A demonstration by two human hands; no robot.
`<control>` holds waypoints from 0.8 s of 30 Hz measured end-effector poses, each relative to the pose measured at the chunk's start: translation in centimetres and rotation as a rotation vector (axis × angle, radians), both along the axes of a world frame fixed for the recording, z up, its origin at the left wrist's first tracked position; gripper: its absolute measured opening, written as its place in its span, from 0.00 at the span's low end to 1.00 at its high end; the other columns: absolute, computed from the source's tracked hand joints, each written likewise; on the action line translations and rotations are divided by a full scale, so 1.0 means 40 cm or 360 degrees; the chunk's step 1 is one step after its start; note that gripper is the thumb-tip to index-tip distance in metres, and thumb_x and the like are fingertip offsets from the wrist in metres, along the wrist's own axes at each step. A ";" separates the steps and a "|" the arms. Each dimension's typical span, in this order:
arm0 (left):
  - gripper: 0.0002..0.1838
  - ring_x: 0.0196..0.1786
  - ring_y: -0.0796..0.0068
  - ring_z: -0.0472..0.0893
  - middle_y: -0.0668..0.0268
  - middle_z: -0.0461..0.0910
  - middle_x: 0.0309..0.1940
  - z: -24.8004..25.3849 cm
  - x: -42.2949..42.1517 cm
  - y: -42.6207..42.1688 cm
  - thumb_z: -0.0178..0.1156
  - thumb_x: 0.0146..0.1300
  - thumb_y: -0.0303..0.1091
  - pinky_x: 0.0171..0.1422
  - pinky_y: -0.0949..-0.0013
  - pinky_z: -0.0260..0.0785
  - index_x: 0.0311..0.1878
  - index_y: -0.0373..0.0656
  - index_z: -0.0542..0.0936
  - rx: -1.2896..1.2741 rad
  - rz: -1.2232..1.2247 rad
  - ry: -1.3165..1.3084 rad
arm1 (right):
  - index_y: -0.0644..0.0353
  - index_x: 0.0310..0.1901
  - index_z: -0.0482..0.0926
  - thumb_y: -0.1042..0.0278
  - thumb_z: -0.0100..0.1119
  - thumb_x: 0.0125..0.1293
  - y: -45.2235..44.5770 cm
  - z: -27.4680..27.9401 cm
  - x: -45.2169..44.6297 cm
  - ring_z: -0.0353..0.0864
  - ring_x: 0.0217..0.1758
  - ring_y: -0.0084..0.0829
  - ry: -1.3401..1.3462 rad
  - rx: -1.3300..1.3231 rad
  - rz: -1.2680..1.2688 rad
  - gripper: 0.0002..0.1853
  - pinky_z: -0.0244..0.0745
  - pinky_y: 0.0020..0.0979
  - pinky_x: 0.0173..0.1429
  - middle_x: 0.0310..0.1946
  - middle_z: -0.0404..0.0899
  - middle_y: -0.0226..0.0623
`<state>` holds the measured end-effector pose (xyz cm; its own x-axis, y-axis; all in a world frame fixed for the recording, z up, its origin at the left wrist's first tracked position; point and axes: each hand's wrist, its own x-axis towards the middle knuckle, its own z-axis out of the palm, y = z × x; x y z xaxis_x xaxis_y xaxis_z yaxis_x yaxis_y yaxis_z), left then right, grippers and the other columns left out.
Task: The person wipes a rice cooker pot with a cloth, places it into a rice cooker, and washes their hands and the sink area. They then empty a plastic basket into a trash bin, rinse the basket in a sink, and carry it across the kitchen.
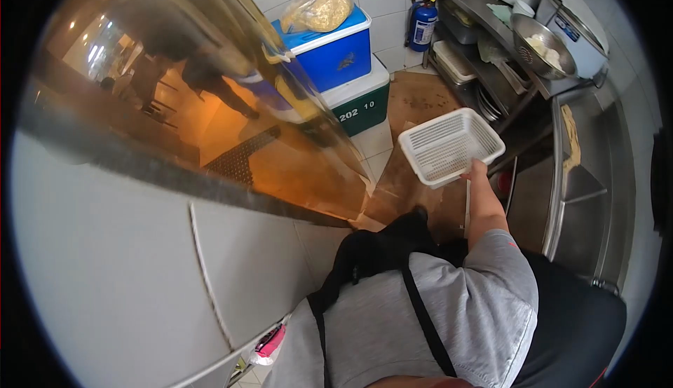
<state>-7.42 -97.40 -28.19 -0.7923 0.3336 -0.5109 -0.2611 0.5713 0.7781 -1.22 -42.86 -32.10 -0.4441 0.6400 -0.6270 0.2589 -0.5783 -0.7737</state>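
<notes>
My right hand reaches forward over the floor, its fingers closed on the near right rim of a white plastic basket. The basket is rectangular with slotted walls and a perforated bottom, and nothing shows inside it. It hangs in the air over brown cardboard laid on the floor. Most of the thumb and fingertips are small or hidden against the rim. My left hand is out of the frame.
Ahead on the left, a blue cooler with a bagged item sits on a green cooler. On the right are a metal shelf with a steel colander and a steel sink. Glass stands left.
</notes>
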 end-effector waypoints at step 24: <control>0.30 0.44 0.68 0.75 0.60 0.75 0.46 -0.308 -0.631 0.755 0.45 0.60 0.59 0.43 0.65 0.67 0.48 0.38 0.71 0.0412 0.0653 -0.0849 | 0.63 0.57 0.59 0.65 0.45 0.63 0.522 0.076 -0.755 0.75 0.45 0.49 -0.0094 -0.0468 0.0415 0.22 0.80 0.43 0.37 0.50 0.69 0.50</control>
